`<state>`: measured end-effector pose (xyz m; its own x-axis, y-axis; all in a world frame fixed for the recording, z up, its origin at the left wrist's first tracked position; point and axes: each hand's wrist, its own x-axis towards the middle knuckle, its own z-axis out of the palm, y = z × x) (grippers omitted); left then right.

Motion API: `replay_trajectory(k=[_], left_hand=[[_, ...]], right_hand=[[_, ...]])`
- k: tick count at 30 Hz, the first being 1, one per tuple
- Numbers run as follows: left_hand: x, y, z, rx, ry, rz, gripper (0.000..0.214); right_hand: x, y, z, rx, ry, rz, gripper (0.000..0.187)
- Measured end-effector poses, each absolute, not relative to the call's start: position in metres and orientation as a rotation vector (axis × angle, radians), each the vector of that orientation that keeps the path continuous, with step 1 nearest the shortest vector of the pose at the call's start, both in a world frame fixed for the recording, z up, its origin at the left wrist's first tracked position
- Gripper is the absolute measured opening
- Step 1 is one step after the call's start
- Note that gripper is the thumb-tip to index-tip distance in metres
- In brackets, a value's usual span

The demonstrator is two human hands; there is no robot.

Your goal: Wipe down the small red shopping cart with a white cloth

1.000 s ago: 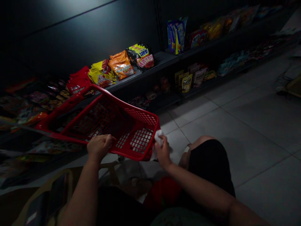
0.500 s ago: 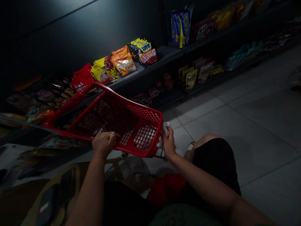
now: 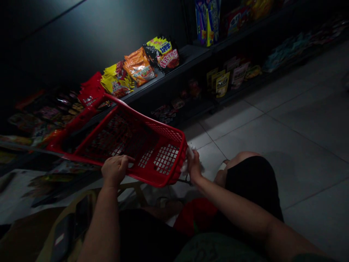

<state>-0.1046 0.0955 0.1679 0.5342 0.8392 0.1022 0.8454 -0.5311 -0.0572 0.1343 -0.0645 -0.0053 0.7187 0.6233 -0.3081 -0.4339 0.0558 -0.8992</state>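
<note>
A red plastic shopping basket (image 3: 152, 136) is tipped on its side in front of me, its open mouth facing up and left. My left hand (image 3: 114, 169) is closed on the basket's near rim. My right hand (image 3: 194, 167) is closed on a crumpled white cloth (image 3: 189, 155) and presses it against the basket's right outer wall. My bent knee in black shorts (image 3: 245, 182) shows at the right.
Dark shelves (image 3: 191, 58) run along the left and back, stocked with colourful snack packets (image 3: 139, 67). Lower shelves hold more packets (image 3: 222, 83). Grey floor tiles (image 3: 286, 120) spread to the right. A bag (image 3: 68, 225) lies at my lower left.
The cloth hand shifted slightly along the basket's right wall. The view swung a little, and the left hand kept its hold on the rim.
</note>
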Motion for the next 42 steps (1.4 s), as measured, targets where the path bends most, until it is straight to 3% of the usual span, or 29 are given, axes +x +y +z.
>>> replay_trajectory(k=[7, 13, 17, 25, 32, 36, 42], left_hand=[[-0.111, 0.097, 0.169, -2.663, -1.483, -0.053, 0.054], [-0.101, 0.089, 0.169, -2.667, -1.444, -0.119, 0.054], [-0.092, 0.086, 0.17, -2.677, -1.454, -0.125, 0.053], [-0.098, 0.087, 0.17, -2.663, -1.506, -0.172, 0.055], [-0.094, 0.084, 0.172, -2.669, -1.503, -0.197, 0.054], [-0.094, 0.085, 0.171, -2.656, -1.513, -0.193, 0.054], [-0.108, 0.09, 0.168, -2.687, -1.433, -0.163, 0.053]], right_hand=[[0.057, -0.125, -0.022, -1.267, -0.198, 1.14, 0.029], [0.127, -0.073, -0.019, -1.218, -0.042, 0.943, 0.046], [0.122, -0.078, -0.01, -1.283, -0.089, 0.818, 0.051], [0.072, -0.133, 0.007, -1.247, -0.353, 1.058, 0.032], [0.152, -0.061, 0.057, -1.294, -0.445, 0.509, 0.037], [0.112, -0.099, 0.04, -1.331, -0.746, 0.456, 0.025], [0.105, -0.14, 0.021, -1.167, -1.562, 0.218, 0.033]])
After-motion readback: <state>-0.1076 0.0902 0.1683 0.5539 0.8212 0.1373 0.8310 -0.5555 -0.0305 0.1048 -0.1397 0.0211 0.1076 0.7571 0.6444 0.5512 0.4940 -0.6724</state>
